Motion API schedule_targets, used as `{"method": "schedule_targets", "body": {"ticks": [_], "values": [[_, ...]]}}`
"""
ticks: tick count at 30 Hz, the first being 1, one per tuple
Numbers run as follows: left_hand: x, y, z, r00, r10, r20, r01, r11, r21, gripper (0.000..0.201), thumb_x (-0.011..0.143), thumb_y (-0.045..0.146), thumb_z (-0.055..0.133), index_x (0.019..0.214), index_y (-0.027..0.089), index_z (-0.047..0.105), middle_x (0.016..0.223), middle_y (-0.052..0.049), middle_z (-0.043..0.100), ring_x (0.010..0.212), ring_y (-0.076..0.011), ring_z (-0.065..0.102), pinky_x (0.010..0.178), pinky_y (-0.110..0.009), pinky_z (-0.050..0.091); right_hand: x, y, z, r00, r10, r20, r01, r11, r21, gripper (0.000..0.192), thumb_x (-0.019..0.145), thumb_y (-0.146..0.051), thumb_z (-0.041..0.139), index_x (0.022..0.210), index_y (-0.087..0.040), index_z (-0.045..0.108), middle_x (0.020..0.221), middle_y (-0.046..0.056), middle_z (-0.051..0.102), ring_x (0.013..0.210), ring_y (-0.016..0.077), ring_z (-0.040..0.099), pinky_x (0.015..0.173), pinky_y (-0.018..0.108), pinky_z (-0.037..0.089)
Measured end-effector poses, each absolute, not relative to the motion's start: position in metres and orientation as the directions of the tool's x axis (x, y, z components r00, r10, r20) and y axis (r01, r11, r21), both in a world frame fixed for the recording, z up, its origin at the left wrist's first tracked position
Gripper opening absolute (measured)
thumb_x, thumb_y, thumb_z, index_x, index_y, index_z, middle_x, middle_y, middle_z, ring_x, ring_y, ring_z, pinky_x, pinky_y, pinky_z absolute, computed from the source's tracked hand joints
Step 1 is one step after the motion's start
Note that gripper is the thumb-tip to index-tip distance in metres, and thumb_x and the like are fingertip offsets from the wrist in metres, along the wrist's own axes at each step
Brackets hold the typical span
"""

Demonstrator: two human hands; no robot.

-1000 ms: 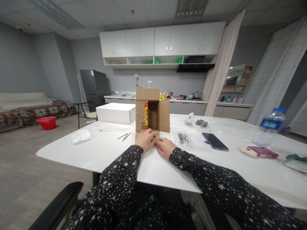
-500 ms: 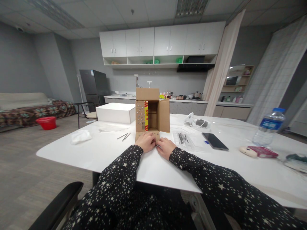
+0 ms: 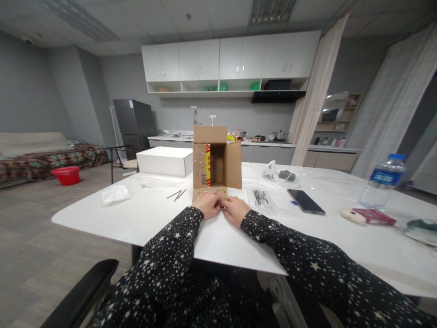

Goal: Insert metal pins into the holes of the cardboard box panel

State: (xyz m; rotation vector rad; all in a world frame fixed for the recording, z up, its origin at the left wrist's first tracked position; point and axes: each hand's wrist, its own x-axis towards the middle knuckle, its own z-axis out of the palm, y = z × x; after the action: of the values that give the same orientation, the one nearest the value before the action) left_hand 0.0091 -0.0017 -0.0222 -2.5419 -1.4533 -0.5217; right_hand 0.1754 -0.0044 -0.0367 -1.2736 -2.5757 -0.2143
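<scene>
A cardboard box (image 3: 232,165) stands on its side with its flaps spread and its opening facing me. Rows of small shiny studs dot its left flap, beside a yellow and red tape strip (image 3: 208,165). More studs line the front flap (image 3: 218,191), which lies toward me. My left hand (image 3: 208,203) rests over this flap, fingers curled inward. Close against it, my right hand (image 3: 236,209) has its fingers pinched near the flap's right corner. A tiny shiny spot shows between the hands, too small to name. Both sets of fingertips are largely hidden.
Two thin metal tools (image 3: 177,195) and a crumpled tissue (image 3: 115,195) lie on the left, before a white box (image 3: 165,161). To the right are a clear case with small dark parts (image 3: 261,199), a phone (image 3: 305,201), a maroon box (image 3: 374,217) and a water bottle (image 3: 382,182).
My left hand has dropped slightly toward me, so more of the front flap's stud row shows. My right hand and the box stay where they were.
</scene>
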Motion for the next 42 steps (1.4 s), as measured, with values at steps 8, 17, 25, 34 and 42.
{"method": "schedule_targets", "body": {"ticks": [8,17,25,34,42], "values": [[0.0098,-0.0037,-0.0206,0.458,0.809,0.368,0.859,-0.509,0.050,0.016,0.074,0.021,0.052,0.078,0.020,0.067,0.088,-0.006,0.068,0.083,-0.0207,0.062,0.075,-0.030,0.047,0.1762,-0.0051,-0.0366,-0.582,0.760,0.290,0.795,0.607,0.006,0.024,0.090,-0.026,0.044,0.105,-0.021,0.062,0.106,0.008,0.059,0.097,0.0214,0.051,0.082,0.033,0.038],[0.0092,-0.0045,-0.0203,0.442,0.827,0.349,0.870,-0.490,0.058,0.014,0.075,0.022,0.051,0.075,0.021,0.065,0.077,-0.005,0.068,0.076,-0.0206,0.063,0.069,-0.029,0.045,0.1769,-0.0069,-0.0353,-0.580,0.757,0.302,0.791,0.612,-0.013,0.023,0.089,-0.025,0.044,0.103,-0.020,0.062,0.103,0.008,0.057,0.096,0.0206,0.051,0.083,0.032,0.039],[0.0075,-0.0051,-0.0204,0.431,0.841,0.328,0.872,-0.482,0.088,0.015,0.076,0.020,0.049,0.079,0.021,0.064,0.075,-0.003,0.068,0.073,-0.0190,0.062,0.062,-0.027,0.042,0.1769,-0.0075,-0.0354,-0.569,0.761,0.311,0.795,0.606,-0.029,0.026,0.088,-0.024,0.045,0.110,-0.019,0.059,0.108,0.009,0.055,0.099,0.0204,0.051,0.084,0.032,0.039],[0.0078,-0.0033,-0.0226,0.416,0.849,0.325,0.878,-0.468,0.100,0.013,0.076,0.023,0.051,0.077,0.021,0.064,0.076,-0.003,0.067,0.074,-0.0191,0.062,0.063,-0.027,0.043,0.1761,-0.0081,-0.0331,-0.587,0.761,0.277,0.794,0.608,0.015,0.025,0.090,-0.025,0.043,0.106,-0.020,0.061,0.106,0.009,0.060,0.097,0.0217,0.051,0.082,0.033,0.038],[0.0058,-0.0019,-0.0226,0.400,0.857,0.324,0.885,-0.454,0.108,0.013,0.077,0.023,0.051,0.080,0.022,0.064,0.075,-0.002,0.067,0.074,-0.0184,0.062,0.064,-0.026,0.043,0.1761,-0.0062,-0.0351,-0.593,0.754,0.282,0.790,0.613,0.022,0.026,0.090,-0.026,0.043,0.106,-0.019,0.062,0.106,0.010,0.060,0.098,0.0220,0.052,0.081,0.033,0.039]]}}
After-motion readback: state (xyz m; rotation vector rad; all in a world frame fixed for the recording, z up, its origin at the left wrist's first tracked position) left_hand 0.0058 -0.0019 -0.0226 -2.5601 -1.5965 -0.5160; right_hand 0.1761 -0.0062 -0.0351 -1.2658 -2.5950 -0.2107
